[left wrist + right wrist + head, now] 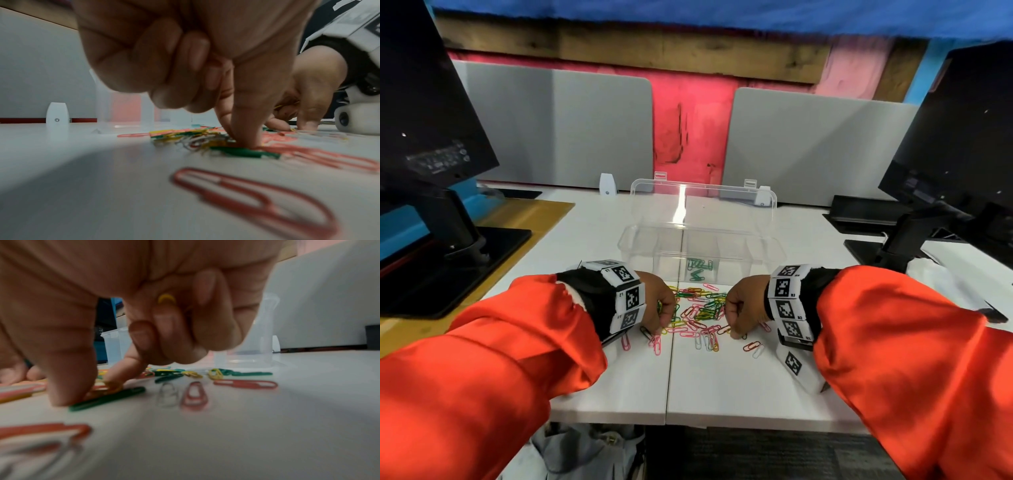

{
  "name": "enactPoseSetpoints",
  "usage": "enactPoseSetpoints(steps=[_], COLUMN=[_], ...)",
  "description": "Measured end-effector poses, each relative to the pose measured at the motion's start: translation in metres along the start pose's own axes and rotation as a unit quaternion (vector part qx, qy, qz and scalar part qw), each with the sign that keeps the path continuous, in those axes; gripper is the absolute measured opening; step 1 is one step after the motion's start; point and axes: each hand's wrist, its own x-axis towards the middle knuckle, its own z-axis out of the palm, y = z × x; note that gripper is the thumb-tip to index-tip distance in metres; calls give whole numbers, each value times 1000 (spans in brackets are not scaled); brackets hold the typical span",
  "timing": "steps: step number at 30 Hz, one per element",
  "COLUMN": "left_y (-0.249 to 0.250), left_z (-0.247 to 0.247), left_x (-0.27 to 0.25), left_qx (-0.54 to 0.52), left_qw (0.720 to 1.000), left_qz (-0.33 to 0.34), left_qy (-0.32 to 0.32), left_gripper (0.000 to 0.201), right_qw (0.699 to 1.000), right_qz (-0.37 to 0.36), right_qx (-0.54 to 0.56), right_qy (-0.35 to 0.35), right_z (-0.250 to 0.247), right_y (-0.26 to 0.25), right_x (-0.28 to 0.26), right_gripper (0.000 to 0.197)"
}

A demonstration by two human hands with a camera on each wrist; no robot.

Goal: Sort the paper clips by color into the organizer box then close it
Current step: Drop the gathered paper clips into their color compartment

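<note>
- The left hand (659,303) has its fingers (244,116) curled; thumb and forefinger press down at the edge of the clips (700,313), on a green clip (244,153).
- Its other fingers are tucked into the palm; green shows inside them in the head view, though what they hold cannot be told for sure.
- The right hand (743,308) is fisted, its curled fingers (170,331) gripping a yellow clip (166,298) against the palm, while thumb and forefinger touch down on another green clip (109,398).
- The clips lie loose on the white worktop (722,387) between the two hands: pink, red, yellow, green and white.
- The box (702,250), clear plastic, stands just behind the pile with its lid (703,205) up; a few green clips sit in one middle compartment.
- The wristbands (628,294) carry black-and-white square codes with small tags; "L2" seems readable on the left, the rest too small.
- Two monitors (424,113) flank the worktop; the label on the left one is blurred.
</note>
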Motion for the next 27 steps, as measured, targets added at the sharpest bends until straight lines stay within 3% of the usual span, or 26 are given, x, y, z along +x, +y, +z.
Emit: enactPoseSetpoints(steps=[4,8,10,12,17,20,24,27], left_y=[-2,-2,-1,0,-4,-2,9,18], left_z=[-1,-1,1,1,-10,-14,-21,-32], left_x=[1,1,1,0,-7,-7,-4,2], left_qx=[-9,-9,-5,-9,-114,-290,-437,-510], left_qw=[1000,999,999,999,991,948,891,852], left_qz=[-19,-29,-35,-42,-71,-101,-101,-84], left_qy=[-18,-26,-30,-26,24,87,77,83], left_gripper=[12,26,21,3,13,23,29,30], right_qw=[999,1000,999,997,968,934,891,830], right_qz=[12,17,21,36,56,47,40,27], right_qx=[-36,-7,27,70,243,352,452,555], right_qy=[-3,-2,20,25,30,36,22,50], right_z=[2,0,-4,-8,-12,-12,-14,-23], right_y=[-5,-2,0,4,13,17,21,22], right_x=[3,-2,-7,-11,-15,-16,-19,-23], right_gripper=[16,23,24,27,26,26,33,30])
